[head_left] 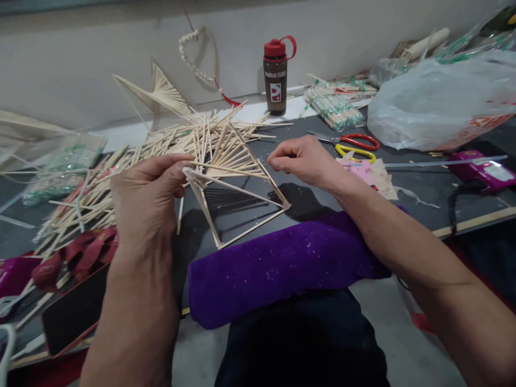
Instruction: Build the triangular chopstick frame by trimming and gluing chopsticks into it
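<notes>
Thin wooden sticks joined into an angular frame [250, 221] stand on the dark table, with a fan of sticks across the upper part. My left hand [147, 188] pinches this frame at its upper left corner, between thumb and forefinger, where a stick end also lies. Right of the frame, my right hand [306, 158] hovers with fingertips drawn together; whether something small is in them I cannot make out. Behind the frame lies a loose heap of sticks [161, 142]. A purple cloth [282, 258] lies along the table's front edge, below the frame.
A dark bottle with red lid [275, 80] stands by the wall. Scissors [355, 145], wrapped sticks [334, 107], a plastic bag [439, 102] and a purple device [484, 169] lie right. At left are a phone [74, 312] and a dark red strap [80, 255].
</notes>
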Action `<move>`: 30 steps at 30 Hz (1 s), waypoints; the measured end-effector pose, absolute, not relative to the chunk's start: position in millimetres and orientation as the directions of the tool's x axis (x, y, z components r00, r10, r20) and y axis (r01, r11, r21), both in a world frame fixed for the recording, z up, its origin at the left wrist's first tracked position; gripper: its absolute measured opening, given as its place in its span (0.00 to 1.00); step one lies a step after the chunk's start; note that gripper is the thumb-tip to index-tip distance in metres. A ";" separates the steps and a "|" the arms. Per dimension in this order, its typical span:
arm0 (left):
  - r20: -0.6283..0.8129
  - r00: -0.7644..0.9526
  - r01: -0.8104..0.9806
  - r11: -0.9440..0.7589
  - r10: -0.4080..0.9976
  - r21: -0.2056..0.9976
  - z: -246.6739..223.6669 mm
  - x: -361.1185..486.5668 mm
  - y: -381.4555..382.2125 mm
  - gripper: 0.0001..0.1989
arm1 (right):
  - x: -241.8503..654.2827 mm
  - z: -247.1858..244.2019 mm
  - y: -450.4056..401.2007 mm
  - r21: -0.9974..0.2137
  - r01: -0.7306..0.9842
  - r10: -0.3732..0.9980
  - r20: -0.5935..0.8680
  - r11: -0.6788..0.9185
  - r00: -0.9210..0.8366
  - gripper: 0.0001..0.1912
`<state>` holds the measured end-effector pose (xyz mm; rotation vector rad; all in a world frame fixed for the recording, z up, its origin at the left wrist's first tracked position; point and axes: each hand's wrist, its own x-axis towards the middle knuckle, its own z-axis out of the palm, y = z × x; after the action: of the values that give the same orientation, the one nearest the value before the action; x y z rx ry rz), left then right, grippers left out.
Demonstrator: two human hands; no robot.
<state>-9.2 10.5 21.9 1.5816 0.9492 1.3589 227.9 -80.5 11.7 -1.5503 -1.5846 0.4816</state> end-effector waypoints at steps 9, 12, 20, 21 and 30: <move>0.410 0.075 0.105 -0.416 0.909 0.903 17.9 -10.7 9.5 0.09 | 235.7 -3.5 -81.7 -0.891 0.453 1.000 0.021 0.027 -0.017 0.08; 0.410 0.050 0.133 -0.412 0.911 0.901 18.1 -10.9 8.7 0.10 | 234.8 -6.8 -79.9 -0.917 0.398 1.000 0.006 0.016 -0.026 0.08; 0.422 0.045 0.092 -0.425 0.905 0.901 14.3 -10.8 6.0 0.10 | 225.8 -7.9 -80.5 -0.954 0.300 0.999 -0.010 0.000 -0.032 0.08; 0.429 0.042 0.091 -0.431 0.903 0.898 13.4 -10.8 6.0 0.10 | 224.9 -7.6 -80.9 -0.955 0.295 0.999 -0.019 -0.009 -0.032 0.09; 0.441 0.039 0.070 -0.443 0.897 0.894 11.9 -10.1 6.0 0.09 | 220.5 0.6 -84.5 -0.955 0.296 0.999 -0.042 -0.032 -0.027 0.11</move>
<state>-10.1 6.0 11.9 1.6113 0.9976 1.4834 220.5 -84.5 0.6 -1.4412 -1.4354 1.1047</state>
